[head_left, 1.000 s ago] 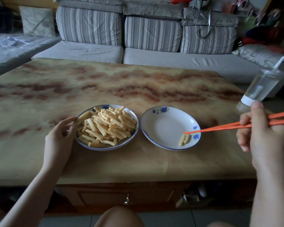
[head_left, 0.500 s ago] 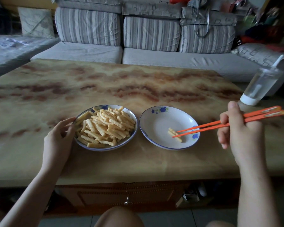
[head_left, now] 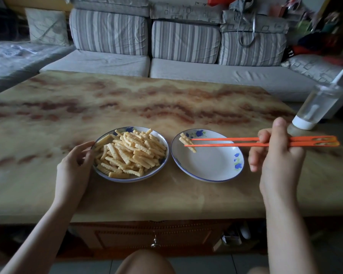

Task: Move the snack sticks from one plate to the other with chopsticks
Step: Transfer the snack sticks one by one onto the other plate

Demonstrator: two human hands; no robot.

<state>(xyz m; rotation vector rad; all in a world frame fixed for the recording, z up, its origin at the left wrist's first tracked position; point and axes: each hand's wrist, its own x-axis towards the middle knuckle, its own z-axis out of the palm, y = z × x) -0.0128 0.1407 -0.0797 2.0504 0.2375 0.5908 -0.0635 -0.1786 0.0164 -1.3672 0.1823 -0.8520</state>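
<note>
- Desk [head_left: 166,196]: a marble-patterned top on which two plates are set side by side, close together but not touching.
- Left plate [head_left: 131,180]: white with a blue rim, heaped with a pile of crinkled yellow snack sticks [head_left: 131,153].
- Left hand [head_left: 75,165]: placed at the left rim of the left plate; the rim is held lightly between the thumb and the curled fingers [head_left: 85,155].
- Right plate [head_left: 212,173]: white with blue flowers; its inner surface is seen bare.
- Right hand [head_left: 275,155]: raised above the desk to the right of the right plate, with its fingers closed around a pair of orange chopsticks [head_left: 226,141].
- Chopsticks: held nearly level, with the tips pointed left over the far left part of the right plate.
- Two carried sticks [head_left: 187,142]: pinched between the chopstick tips; whether the plate is touched cannot be told.
- Clear bottle [head_left: 317,107]: stood on its white end at the right edge of the desk.
- Striped sofa [head_left: 186,42]: seen behind the desk.
</note>
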